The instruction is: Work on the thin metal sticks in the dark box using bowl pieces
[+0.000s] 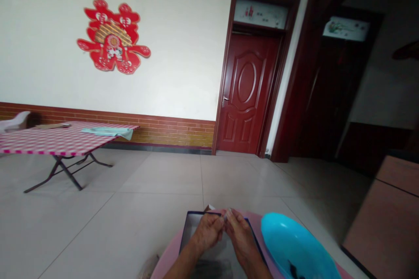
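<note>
My left hand [209,230] and my right hand [238,231] meet at the fingertips over a shallow box [187,232] with dark blue edges and a pale inside. The fingers of both are bent in a pinch. A small whitish bit [225,217] shows between them, too small and blurred to name. Below my wrists, something greyish in the box is smeared and cannot be made out. To the right of my right hand stands a blue plastic basin [284,233] with a small dark object [293,269] in it.
Box and basin rest on a pink round surface [170,250]. A folding table [75,137] with a checked cloth and a light green cloth [109,131] stands far left. A pinkish cabinet [386,213] is at right, a red door [247,96] behind.
</note>
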Demonstrator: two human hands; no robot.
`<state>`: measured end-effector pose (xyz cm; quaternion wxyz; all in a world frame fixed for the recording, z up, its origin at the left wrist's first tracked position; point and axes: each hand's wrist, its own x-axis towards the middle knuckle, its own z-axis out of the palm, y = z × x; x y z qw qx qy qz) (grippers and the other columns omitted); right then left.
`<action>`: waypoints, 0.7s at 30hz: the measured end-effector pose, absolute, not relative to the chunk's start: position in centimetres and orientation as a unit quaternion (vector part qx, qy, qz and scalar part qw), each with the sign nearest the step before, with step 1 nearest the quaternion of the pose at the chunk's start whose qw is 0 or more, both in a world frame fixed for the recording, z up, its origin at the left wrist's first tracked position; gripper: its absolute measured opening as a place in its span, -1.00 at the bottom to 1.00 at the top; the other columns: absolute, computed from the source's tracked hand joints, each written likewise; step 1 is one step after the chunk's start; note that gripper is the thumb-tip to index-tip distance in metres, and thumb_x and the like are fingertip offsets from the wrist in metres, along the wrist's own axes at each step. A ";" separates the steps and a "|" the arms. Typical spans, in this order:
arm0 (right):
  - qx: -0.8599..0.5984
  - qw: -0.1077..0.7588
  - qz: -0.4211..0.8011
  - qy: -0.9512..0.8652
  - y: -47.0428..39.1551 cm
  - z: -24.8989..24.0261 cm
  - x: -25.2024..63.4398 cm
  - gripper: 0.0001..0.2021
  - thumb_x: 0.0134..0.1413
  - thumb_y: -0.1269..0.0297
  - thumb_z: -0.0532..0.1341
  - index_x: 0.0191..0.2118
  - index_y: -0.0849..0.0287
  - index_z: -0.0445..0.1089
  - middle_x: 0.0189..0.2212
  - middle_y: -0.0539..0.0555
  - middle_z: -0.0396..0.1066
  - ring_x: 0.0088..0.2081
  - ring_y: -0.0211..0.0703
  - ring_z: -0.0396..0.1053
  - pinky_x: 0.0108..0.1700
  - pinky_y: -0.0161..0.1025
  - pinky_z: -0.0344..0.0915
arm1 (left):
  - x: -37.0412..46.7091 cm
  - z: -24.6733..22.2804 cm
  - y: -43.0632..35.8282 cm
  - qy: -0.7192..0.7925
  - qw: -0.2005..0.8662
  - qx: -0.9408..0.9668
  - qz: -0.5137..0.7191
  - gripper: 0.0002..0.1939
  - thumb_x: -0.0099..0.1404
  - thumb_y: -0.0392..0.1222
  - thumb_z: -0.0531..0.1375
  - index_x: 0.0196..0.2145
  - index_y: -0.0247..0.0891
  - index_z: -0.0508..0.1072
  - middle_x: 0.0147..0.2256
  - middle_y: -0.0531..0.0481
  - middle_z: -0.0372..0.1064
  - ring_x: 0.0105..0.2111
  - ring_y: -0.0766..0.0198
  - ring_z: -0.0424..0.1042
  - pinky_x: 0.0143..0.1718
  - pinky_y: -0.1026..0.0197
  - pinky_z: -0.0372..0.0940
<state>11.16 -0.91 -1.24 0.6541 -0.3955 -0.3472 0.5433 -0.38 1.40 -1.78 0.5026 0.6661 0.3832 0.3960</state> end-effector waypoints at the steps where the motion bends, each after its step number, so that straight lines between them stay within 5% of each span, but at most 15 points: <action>1: -0.400 0.652 0.543 -0.346 -1.0 -1.2 11.1 -0.61 -0.34 0.03 0.40 -0.36 0.19 0.47 -0.28 0.16 0.52 -0.21 0.02 0.45 -0.20 -0.15 0.37 | -0.4 -1.9 1.4 0.383 0.491 0.672 0.400 -0.36 0.05 0.46 -0.11 -0.69 -0.21 0.19 -0.75 0.14 0.07 -0.73 0.44 0.02 -0.68 0.33 -0.04; 11: -0.428 0.629 0.543 -0.357 -1.3 -1.0 11.2 -0.53 -0.28 0.01 0.37 -0.22 0.19 0.44 -0.15 0.19 0.49 -0.11 0.03 0.42 -0.14 -0.15 0.34 | -1.0 -2.6 1.9 0.375 0.429 0.719 0.398 -0.40 0.18 0.32 -0.12 -0.65 -0.24 0.28 -0.71 0.11 0.12 -0.70 0.41 0.08 -0.62 0.32 0.04; 17: -0.473 0.680 0.484 -0.282 -0.7 -0.4 13.3 -0.42 -0.19 -0.07 0.26 -0.04 0.14 0.31 -0.08 0.20 0.46 -0.08 -0.03 0.41 -0.15 -0.16 0.31 | -2.2 -1.6 1.7 0.402 0.361 0.749 0.384 -0.59 0.26 -0.03 -0.05 -0.14 -0.29 0.46 -0.57 0.09 0.30 -0.59 0.35 0.22 -0.49 0.32 0.15; 21: -0.502 0.726 0.409 -0.233 -0.2 -0.6 14.9 -0.46 -0.22 -0.03 0.27 -0.09 0.15 0.34 -0.17 0.15 0.50 -0.20 -0.08 0.44 -0.27 -0.24 0.32 | -2.2 -0.7 1.2 0.457 0.292 0.786 0.295 -0.65 0.24 -0.23 -0.06 -0.23 -0.29 0.50 -0.51 0.04 0.39 -0.49 0.30 0.32 -0.41 0.31 0.20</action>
